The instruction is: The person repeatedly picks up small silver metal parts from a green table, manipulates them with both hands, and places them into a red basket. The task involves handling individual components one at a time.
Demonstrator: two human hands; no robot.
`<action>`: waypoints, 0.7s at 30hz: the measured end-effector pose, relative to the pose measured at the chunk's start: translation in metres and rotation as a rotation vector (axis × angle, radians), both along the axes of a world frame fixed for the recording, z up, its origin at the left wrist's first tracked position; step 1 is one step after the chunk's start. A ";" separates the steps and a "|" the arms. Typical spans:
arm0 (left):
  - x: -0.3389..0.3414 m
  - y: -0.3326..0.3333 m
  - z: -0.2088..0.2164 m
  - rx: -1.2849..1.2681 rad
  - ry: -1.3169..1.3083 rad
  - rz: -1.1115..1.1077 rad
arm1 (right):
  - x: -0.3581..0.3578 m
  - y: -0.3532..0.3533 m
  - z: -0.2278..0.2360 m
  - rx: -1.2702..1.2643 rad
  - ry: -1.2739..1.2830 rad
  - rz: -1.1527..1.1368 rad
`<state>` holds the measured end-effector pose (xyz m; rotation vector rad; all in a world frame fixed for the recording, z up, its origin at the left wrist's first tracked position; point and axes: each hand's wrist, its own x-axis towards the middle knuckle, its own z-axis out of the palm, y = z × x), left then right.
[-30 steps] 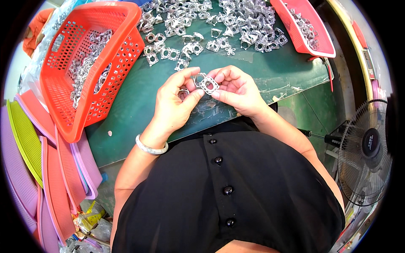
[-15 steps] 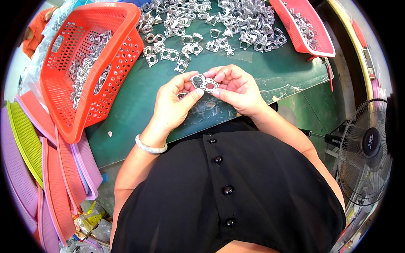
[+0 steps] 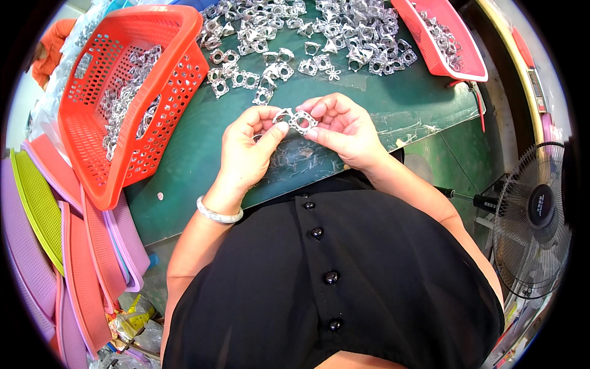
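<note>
Over the near part of the green table, my left hand and my right hand come together, each with thumb and fingers closed. Between them is a pair of silvery ring-shaped metal parts, side by side and touching. The left ring is pinched by my left hand, the right one by my right hand. Whether the two rings are joined cannot be told. Another shiny rim shows partly under my left fingers, mostly hidden. Beyond my hands lies a spread of similar metal parts, with a small flower-shaped piece at its near side.
A red perforated basket holding metal pieces stands tilted at left. A pink basket with more pieces sits at far right. Colourful stacked baskets lean at lower left; a black fan stands right. A person in orange is far left.
Both hands have shifted very slightly left with the ring parts. The rings have turned a little in the fingers, and both hands keep their grip.
</note>
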<state>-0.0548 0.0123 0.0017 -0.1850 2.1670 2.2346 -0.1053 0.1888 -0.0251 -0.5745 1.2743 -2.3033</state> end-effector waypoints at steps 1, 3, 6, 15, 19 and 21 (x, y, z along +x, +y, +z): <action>0.000 0.001 0.000 0.005 0.001 0.010 | 0.000 0.000 0.001 -0.004 -0.020 -0.002; 0.000 0.001 0.001 0.015 -0.005 0.018 | 0.000 0.000 0.002 -0.010 -0.061 -0.004; 0.000 0.001 0.002 0.021 -0.029 0.012 | -0.001 0.001 0.003 -0.028 -0.192 0.012; 0.000 0.001 0.002 -0.054 -0.011 0.024 | -0.002 0.002 0.005 -0.012 -0.280 0.074; 0.001 0.003 0.001 -0.123 0.043 0.039 | 0.001 0.001 0.008 0.033 -0.247 0.092; 0.002 0.003 0.001 -0.168 0.066 0.037 | 0.002 0.000 0.008 0.068 -0.212 0.081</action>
